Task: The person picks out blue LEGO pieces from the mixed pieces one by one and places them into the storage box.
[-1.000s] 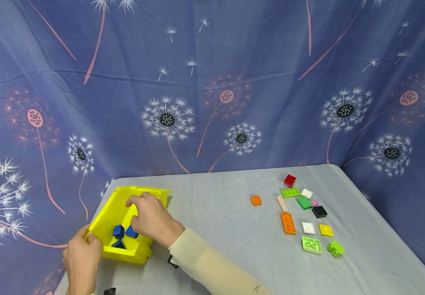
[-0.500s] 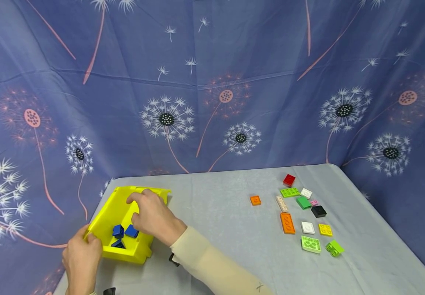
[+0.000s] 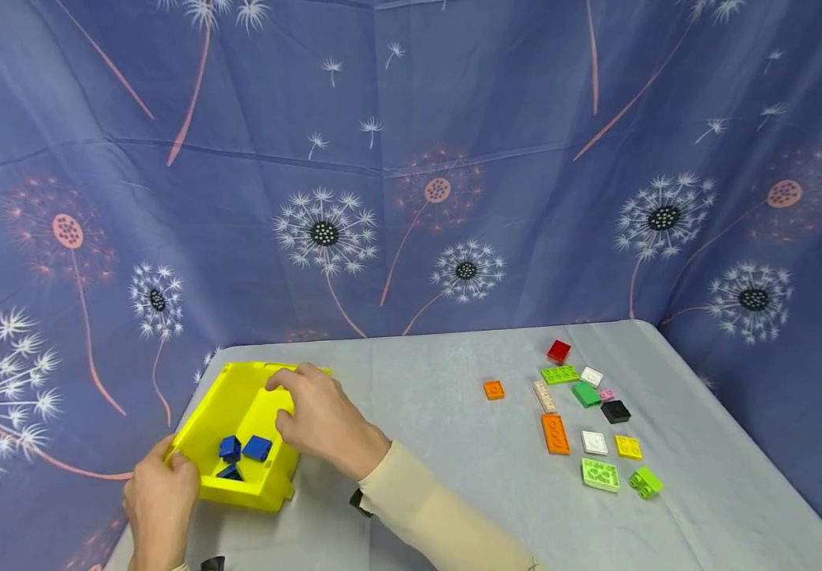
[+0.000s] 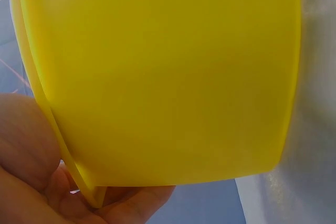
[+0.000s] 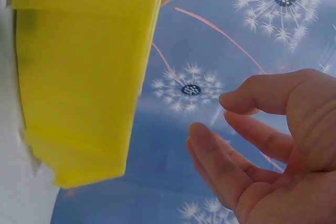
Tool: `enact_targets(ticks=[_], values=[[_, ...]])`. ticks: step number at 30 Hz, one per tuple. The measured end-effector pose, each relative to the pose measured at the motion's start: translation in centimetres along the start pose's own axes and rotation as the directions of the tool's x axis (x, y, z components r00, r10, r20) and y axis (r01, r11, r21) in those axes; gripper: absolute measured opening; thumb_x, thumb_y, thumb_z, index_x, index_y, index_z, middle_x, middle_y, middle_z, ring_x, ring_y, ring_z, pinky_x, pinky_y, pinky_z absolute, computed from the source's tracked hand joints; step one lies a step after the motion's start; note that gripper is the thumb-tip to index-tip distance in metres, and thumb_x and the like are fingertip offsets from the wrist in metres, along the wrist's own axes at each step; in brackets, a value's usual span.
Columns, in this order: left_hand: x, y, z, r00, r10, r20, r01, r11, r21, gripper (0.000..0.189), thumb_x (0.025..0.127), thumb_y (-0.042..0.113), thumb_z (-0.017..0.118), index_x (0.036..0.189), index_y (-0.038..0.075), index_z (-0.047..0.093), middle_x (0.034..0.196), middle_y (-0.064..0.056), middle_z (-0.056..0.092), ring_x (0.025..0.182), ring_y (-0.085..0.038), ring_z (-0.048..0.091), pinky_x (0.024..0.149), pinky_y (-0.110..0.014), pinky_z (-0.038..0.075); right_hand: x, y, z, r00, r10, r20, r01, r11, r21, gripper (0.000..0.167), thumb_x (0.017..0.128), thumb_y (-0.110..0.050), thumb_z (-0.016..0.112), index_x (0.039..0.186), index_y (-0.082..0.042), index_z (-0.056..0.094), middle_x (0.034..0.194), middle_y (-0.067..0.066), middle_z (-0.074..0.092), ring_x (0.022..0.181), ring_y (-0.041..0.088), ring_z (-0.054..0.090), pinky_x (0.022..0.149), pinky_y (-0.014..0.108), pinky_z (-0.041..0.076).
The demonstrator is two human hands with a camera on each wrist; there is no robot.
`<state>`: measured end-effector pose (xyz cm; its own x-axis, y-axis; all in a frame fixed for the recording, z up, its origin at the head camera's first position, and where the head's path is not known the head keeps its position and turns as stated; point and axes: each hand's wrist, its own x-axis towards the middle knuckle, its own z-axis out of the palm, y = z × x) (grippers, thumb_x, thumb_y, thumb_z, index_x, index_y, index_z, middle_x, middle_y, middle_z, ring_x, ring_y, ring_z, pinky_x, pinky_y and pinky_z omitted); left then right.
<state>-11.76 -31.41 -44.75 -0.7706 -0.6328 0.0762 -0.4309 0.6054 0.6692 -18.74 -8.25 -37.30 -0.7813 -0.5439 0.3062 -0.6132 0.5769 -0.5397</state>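
A yellow plastic bin (image 3: 239,496) stands at the left of the table, with three blue toy bricks (image 3: 258,449) lying inside near its front end. My left hand (image 3: 161,503) grips the bin's left front corner by the rim; in the left wrist view the thumb is over the edge of the bin wall (image 4: 168,87) and fingers are beneath. Over the bin's right side hovers my right hand (image 3: 328,420), thumb and fingers loosely bent. The right wrist view shows a gap between thumb and fingertips, with nothing in this right hand (image 5: 273,140).
At the right of the table, several loose toy bricks lie scattered, among them a red brick (image 3: 559,351), a long orange brick (image 3: 556,434), a black brick (image 3: 616,411) and a lime brick (image 3: 645,482). A small orange brick (image 3: 494,389) lies nearer the middle. Blue patterned cloth (image 3: 411,159) hangs behind.
My right hand has shifted a little to the right over the bin, showing more of the right-hand blue brick. My left hand and the bin have stayed in place.
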Motion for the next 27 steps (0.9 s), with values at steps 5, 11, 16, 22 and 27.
enact_targets(ticks=[5, 11, 16, 22, 27], values=[[0.0, -0.1, 0.0, 1.000, 0.007, -0.016, -0.007, 1.000, 0.015, 0.049, 0.102, 0.015, 0.038, 0.145, -0.002, 0.054, 0.138, -0.040, 0.052, 0.116, -0.066, 0.048, 0.099, -0.070, 0.036, -1.1, 0.7, -1.6, 1.000, -0.026, -0.018, 0.026, 1.000, -0.001, 0.036, 0.092, -0.011, 0.069, 0.127, -0.017, 0.070, 0.113, 0.000, 0.067, 0.073, 0.006, 0.049, 0.062, 0.015, 0.043], [0.1, 0.0, 0.0, 1.000, -0.015, -0.009, 0.015, 1.000, 0.015, 0.049, 0.102, 0.015, 0.038, 0.146, -0.001, 0.053, 0.140, -0.039, 0.052, 0.118, -0.065, 0.047, 0.101, -0.069, 0.035, -2.1, 1.1, -3.0, 0.999, -0.038, -0.023, 0.038, 0.999, -0.012, 0.035, 0.093, -0.012, 0.068, 0.128, -0.016, 0.070, 0.116, 0.001, 0.068, 0.076, 0.006, 0.049, 0.063, 0.016, 0.044], [0.0, -0.1, 0.0, 1.000, -0.005, -0.016, 0.005, 1.000, 0.019, 0.049, 0.102, 0.015, 0.037, 0.145, -0.001, 0.055, 0.139, -0.039, 0.053, 0.116, -0.065, 0.048, 0.098, -0.068, 0.036, -2.9, 1.5, -3.9, 0.999, -0.015, -0.035, 0.014, 1.000, -0.013, 0.036, 0.093, -0.012, 0.069, 0.129, -0.016, 0.069, 0.114, 0.001, 0.068, 0.075, 0.006, 0.051, 0.063, 0.016, 0.045], [0.1, 0.0, 0.0, 1.000, 0.001, -0.011, -0.001, 1.000, 0.026, 0.049, 0.102, 0.016, 0.037, 0.145, -0.001, 0.055, 0.138, -0.039, 0.053, 0.114, -0.065, 0.049, 0.096, -0.068, 0.038, -4.0, 2.4, -4.9, 0.997, -0.017, -0.075, 0.016, 1.000, -0.020, 0.036, 0.094, -0.012, 0.070, 0.129, -0.016, 0.069, 0.112, 0.001, 0.068, 0.075, 0.005, 0.052, 0.063, 0.016, 0.046], [0.2, 0.2, -0.1, 1.000, -0.003, 0.011, 0.002, 0.999, 0.035, 0.051, 0.102, 0.017, 0.038, 0.147, -0.001, 0.053, 0.139, -0.040, 0.052, 0.114, -0.065, 0.049, 0.096, -0.067, 0.038, -5.1, 3.2, -5.8, 0.994, -0.020, -0.108, 0.018, 1.000, -0.018, 0.034, 0.094, -0.014, 0.070, 0.128, -0.016, 0.069, 0.110, 0.000, 0.067, 0.076, 0.006, 0.054, 0.065, 0.017, 0.047]])
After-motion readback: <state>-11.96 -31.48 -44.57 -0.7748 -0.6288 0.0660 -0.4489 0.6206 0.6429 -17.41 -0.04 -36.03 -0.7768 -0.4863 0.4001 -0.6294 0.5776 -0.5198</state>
